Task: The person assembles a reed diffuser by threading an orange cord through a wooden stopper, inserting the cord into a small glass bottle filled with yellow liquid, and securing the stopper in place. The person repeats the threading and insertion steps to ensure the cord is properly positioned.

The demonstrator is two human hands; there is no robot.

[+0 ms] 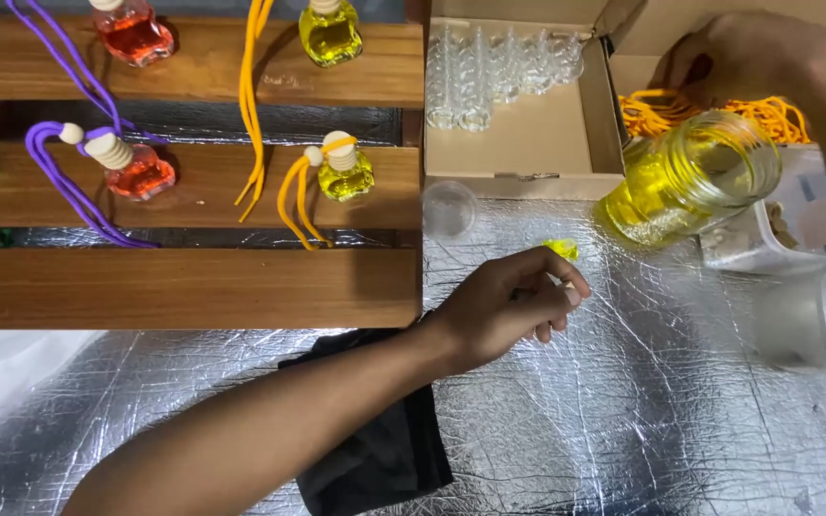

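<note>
A small bottle of yellow liquid (560, 249) is pinched between the fingertips of the left hand (509, 308), just above the silver foil-covered surface (642, 401); only its top shows past the fingers. The left forearm is stretched across a black cloth (384, 459) lying on the foil. The right hand (748, 57) is seen at the upper right, reaching behind a tilted glass jar of yellow liquid (685, 182); whether its fingers are closed on the jar cannot be told, since they are hidden behind it. The jar is leaned with its open mouth to the upper right. A small clear cap (449, 208) is set on the foil just beside the cardboard box (528, 143), in which empty clear bottles (499, 72) are stacked. Orange cords (719, 115) are piled behind the jar. On the wooden rack (184, 287) at the left, filled bottles are laid: red ones (141, 172) with purple cords and yellow ones (344, 172) with orange cords.
</note>
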